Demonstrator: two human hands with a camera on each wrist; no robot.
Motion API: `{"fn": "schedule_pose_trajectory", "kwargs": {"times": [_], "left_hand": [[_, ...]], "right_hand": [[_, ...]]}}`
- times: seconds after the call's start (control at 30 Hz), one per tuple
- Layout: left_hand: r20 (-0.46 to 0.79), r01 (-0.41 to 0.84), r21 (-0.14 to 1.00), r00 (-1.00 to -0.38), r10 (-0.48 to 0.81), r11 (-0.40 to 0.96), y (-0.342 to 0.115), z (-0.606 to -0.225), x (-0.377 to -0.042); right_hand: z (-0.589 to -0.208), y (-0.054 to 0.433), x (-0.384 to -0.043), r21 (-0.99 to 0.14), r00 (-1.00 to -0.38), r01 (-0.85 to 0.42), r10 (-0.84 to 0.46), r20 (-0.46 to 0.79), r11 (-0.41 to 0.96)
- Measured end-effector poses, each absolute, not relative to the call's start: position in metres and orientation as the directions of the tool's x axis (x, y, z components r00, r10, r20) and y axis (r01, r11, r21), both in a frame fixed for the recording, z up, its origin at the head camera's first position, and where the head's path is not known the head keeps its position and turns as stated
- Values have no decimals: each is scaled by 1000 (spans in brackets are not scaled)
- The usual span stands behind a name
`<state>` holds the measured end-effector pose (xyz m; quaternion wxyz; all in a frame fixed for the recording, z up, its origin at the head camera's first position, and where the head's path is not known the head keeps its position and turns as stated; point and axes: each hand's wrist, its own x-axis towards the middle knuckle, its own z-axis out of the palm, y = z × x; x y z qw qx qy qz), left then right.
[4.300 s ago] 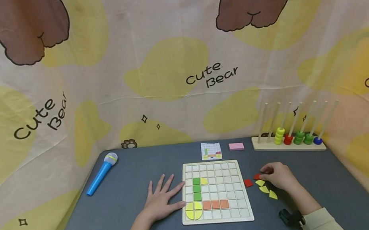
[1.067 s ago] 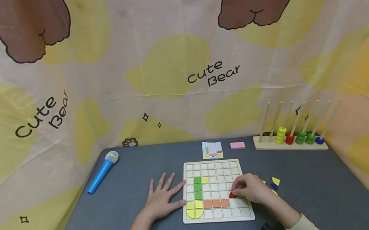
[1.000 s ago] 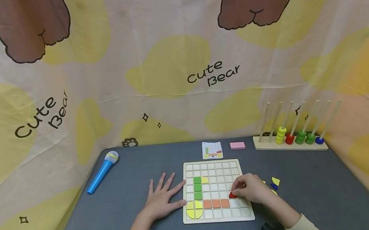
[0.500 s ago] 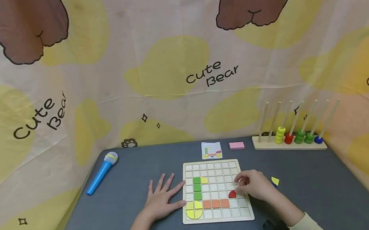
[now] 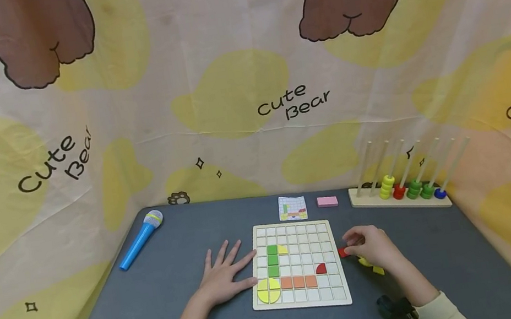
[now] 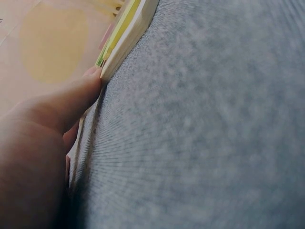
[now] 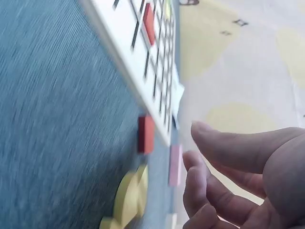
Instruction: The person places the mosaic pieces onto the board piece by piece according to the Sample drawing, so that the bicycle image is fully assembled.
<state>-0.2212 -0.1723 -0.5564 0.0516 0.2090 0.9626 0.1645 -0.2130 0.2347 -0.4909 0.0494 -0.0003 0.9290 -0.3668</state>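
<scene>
A pale wooden grid board (image 5: 304, 307) lies on the table, holding green, orange and yellow tiles. One red quarter-round tile (image 5: 321, 268) sits in a cell on its right side. My left hand (image 5: 222, 282) is spread flat on the table, its thumb and index fingertip touching the board's left edge. Off the right edge, my right hand (image 5: 374, 246) hovers beside a red tile (image 5: 342, 252) with bent fingers. In the right wrist view, thumb and fingers are apart from that red tile (image 7: 145, 134) and hold nothing. Yellow tiles (image 5: 378, 270) lie partly hidden beneath this hand.
Behind the board lie a small printed pattern card (image 5: 292, 208) and a pink block (image 5: 327, 201). A bead counting rack (image 5: 399, 198) with upright rods stands at the back right. A blue toy microphone (image 5: 140, 242) lies at the far left. Patterned cloth hangs behind the table.
My right hand carried the red quarter-round tile onto the board and let it go there. It has since moved right, off the board, to the loose tiles. The left hand stays put.
</scene>
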Motion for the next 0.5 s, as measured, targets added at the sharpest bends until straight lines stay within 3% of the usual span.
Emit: {"fn": "schedule_pose_trajectory", "kwargs": {"times": [0.5], "left_hand": [[-45,383,339,-906,422,859,-172,-555,-222]], "right_hand": [[-514,250,-226,-627,-984,25,-90,-151,778]]}}
